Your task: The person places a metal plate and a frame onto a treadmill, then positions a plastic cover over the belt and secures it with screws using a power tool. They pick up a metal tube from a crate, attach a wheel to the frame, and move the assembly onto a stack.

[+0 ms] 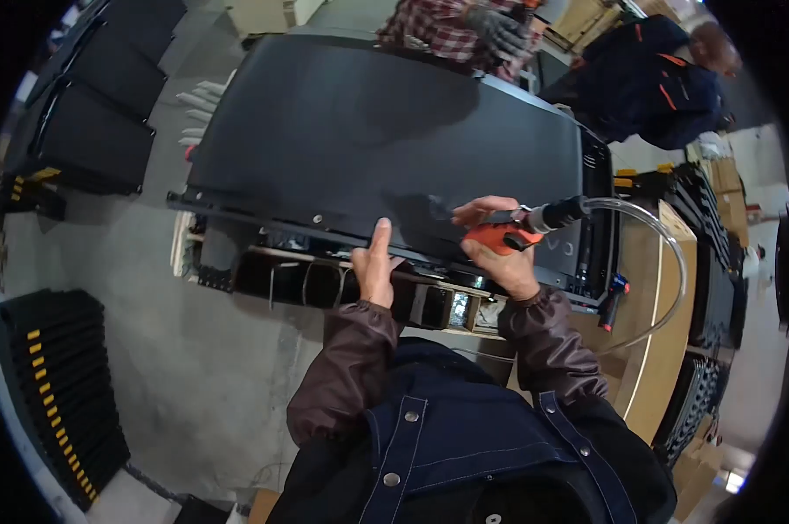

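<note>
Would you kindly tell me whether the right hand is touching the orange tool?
Touching: the head view shows the right hand gripping the orange tool.

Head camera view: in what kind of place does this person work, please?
Probably an assembly workshop or factory floor. The right hand holds an orange tool with a clear hose over a large black panel, and similar black parts stand in a row at left.
</note>
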`<act>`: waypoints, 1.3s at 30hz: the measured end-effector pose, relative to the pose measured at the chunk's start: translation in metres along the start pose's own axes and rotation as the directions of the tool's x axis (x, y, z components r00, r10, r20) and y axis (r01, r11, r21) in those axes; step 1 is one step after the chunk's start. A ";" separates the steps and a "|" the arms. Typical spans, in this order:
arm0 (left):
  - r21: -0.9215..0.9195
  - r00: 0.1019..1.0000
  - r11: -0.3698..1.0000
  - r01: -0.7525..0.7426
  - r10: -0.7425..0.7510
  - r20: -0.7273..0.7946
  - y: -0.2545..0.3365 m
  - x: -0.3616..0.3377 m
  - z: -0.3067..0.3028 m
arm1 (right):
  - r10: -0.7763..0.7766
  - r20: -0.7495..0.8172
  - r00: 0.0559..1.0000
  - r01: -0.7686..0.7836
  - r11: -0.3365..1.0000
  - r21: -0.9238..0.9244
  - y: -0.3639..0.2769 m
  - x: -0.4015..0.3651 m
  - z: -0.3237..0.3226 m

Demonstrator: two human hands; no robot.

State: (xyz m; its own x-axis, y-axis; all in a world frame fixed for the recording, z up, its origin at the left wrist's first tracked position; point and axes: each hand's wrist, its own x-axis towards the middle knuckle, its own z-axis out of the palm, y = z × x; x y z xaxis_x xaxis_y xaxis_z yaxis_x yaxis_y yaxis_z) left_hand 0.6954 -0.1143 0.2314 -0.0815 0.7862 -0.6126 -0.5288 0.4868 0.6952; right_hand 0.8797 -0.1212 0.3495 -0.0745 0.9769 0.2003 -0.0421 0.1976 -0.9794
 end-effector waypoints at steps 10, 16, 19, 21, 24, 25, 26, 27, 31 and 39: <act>0.881 0.879 0.415 -0.228 0.477 0.003 -0.042 0.059 -0.252 | 0.060 -0.366 0.929 -0.128 0.978 -0.163 0.037 -0.060 0.006; 0.977 0.804 -0.030 -0.213 0.562 0.193 -0.007 0.130 -0.323 | 0.447 -0.526 0.723 -0.562 0.824 -0.072 0.084 -0.112 0.057; 0.998 0.969 -0.046 -0.038 0.241 0.048 -0.010 0.155 -0.325 | 0.696 -0.276 0.663 -0.744 0.655 -0.136 0.115 -0.105 0.110; 0.991 0.957 0.051 -0.121 0.271 0.103 -0.005 0.151 -0.322 | 0.748 -0.138 0.649 -0.760 0.629 -0.163 0.164 -0.100 0.148; 0.963 0.969 0.192 -0.190 0.196 0.151 0.021 0.116 -0.316 | 0.562 0.081 0.823 -0.394 0.668 -0.631 0.230 -0.080 0.195; 0.905 0.945 0.327 -0.271 0.269 0.186 0.008 0.109 -0.327 | 0.472 0.143 0.870 -0.227 0.641 -0.733 0.254 -0.080 0.207; 0.908 0.948 0.325 -0.264 0.261 0.183 0.004 0.096 -0.338 | 0.479 0.142 0.866 -0.235 0.641 -0.730 0.271 -0.080 0.218; 0.816 0.988 0.558 -0.151 0.072 0.135 0.002 0.085 -0.348 | 0.454 0.159 0.877 -0.129 0.540 -0.832 0.285 -0.077 0.227; 0.508 0.947 0.833 0.221 -0.307 0.091 0.029 0.013 -0.338 | 0.477 0.239 0.845 0.076 0.336 -0.939 0.326 -0.075 0.234; 0.412 0.958 0.896 0.162 -0.243 0.150 0.014 -0.034 -0.333 | 0.314 0.348 0.883 0.178 0.462 -0.869 0.313 -0.069 0.223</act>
State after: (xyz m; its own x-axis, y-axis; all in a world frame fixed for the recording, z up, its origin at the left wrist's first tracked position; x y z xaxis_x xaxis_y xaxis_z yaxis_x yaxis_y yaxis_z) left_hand 0.4091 -0.2605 0.1366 0.1768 0.6925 -0.6994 -0.1390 0.7211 0.6788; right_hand 0.6497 -0.1451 0.0351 -0.4259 0.8966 -0.1214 0.8330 0.3362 -0.4393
